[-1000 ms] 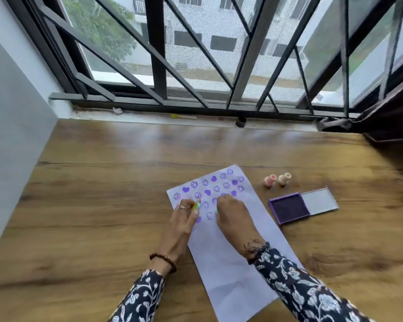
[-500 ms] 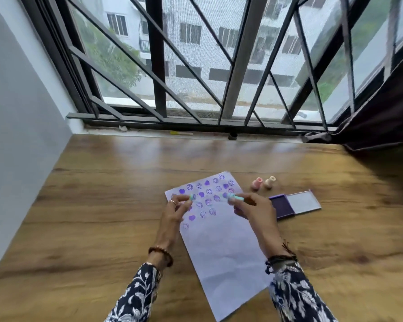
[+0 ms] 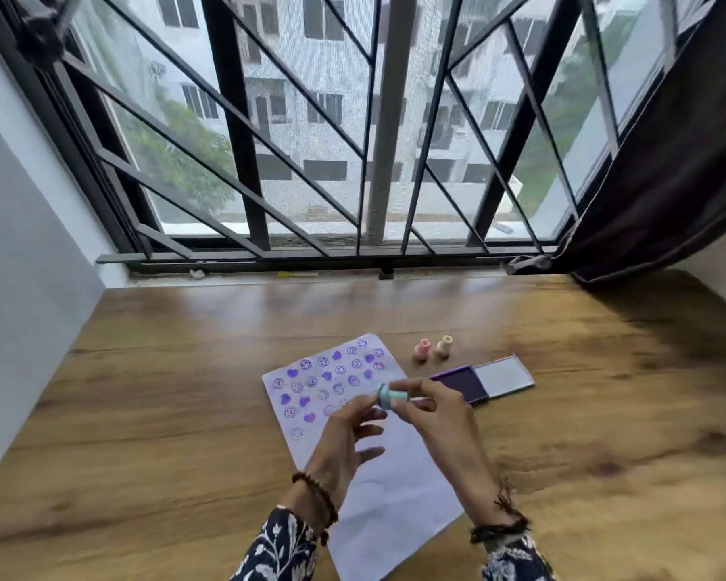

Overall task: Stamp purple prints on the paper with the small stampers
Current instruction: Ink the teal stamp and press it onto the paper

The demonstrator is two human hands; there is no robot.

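Two hands meet above the near half of the paper (image 3: 388,488), and between them you have the teal stamper (image 3: 390,397). Your right hand (image 3: 441,417) pinches its narrow handle between thumb and fingertips; your left hand (image 3: 344,434) is mostly spread loose, with only the tips of thumb and forefinger up at the wide printing end, whether touching it I cannot tell through the blur. The stamper lies on its side in the air, clear of the sheet, its long axis running roughly left to right, the wider face toward your left and the handle toward your right. That looks like a check or wipe of the face before re-inking, so keep your fingertips off the wet rubber, then turn it face down and press squarely on the ink pad (image 3: 462,385), which sits open just beyond your right hand. Farther up the sheet, the purple prints (image 3: 328,375) fill the top rows; aim next for the blank area below them. Beyond the pad stand two spare stampers (image 3: 432,349) on the table (image 3: 164,392).
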